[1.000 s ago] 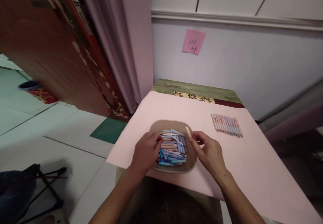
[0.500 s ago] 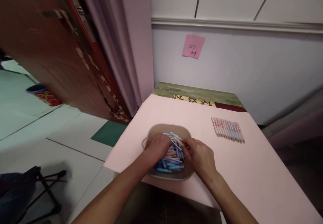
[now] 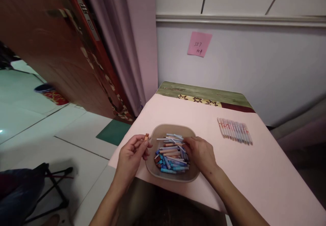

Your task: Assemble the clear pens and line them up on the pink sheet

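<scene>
A beige plastic basin (image 3: pixel 166 129) holds a jumble of pen parts (image 3: pixel 171 154): blue and orange barrels, thin white rods and small dark blue and brown caps. At its left rim, my left hand (image 3: pixel 131 156) pinches a short orange pen piece (image 3: pixel 146 137) with a brown end between thumb and fingers. Inside the basin's right side, my right hand (image 3: pixel 203 154) has its fingers bent together over the pen parts. What those fingertips hold, if anything, is hidden.
A row of pens (image 3: pixel 234 131) lies side by side on the pink-covered table (image 3: pixel 254 171), right of the basin. A pink note (image 3: pixel 200 44) sticks to the wall behind. To the left are a wooden door (image 3: pixel 61 56) and a black folding stool frame (image 3: pixel 57 188).
My left hand has come out of the basin to its left rim with the orange pen piece, uncovering the caps. My right hand stays at the basin's right side.
</scene>
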The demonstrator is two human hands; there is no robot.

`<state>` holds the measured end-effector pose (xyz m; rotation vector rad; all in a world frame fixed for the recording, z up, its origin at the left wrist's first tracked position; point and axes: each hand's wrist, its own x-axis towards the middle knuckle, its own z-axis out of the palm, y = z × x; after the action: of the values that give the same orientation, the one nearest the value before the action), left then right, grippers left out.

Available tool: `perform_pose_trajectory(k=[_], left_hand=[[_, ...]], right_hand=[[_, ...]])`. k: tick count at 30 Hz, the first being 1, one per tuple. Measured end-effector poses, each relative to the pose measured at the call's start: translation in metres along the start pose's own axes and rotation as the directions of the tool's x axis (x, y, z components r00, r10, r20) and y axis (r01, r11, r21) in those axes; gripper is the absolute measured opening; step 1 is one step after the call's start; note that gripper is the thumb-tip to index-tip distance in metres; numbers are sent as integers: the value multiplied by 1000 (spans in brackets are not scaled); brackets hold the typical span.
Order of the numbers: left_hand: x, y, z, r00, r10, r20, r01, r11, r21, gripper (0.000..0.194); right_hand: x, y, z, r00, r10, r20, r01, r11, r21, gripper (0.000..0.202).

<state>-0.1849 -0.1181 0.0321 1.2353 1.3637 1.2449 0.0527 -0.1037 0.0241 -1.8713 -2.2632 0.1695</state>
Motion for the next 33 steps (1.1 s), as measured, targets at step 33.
perform_pose_trajectory(k=[33], left_hand=[[-16, 2, 10, 965, -225, -132, 155, 902, -402, 29]], right_hand=[[-8, -1, -11, 994, 100, 39, -102, 992, 75, 15]])
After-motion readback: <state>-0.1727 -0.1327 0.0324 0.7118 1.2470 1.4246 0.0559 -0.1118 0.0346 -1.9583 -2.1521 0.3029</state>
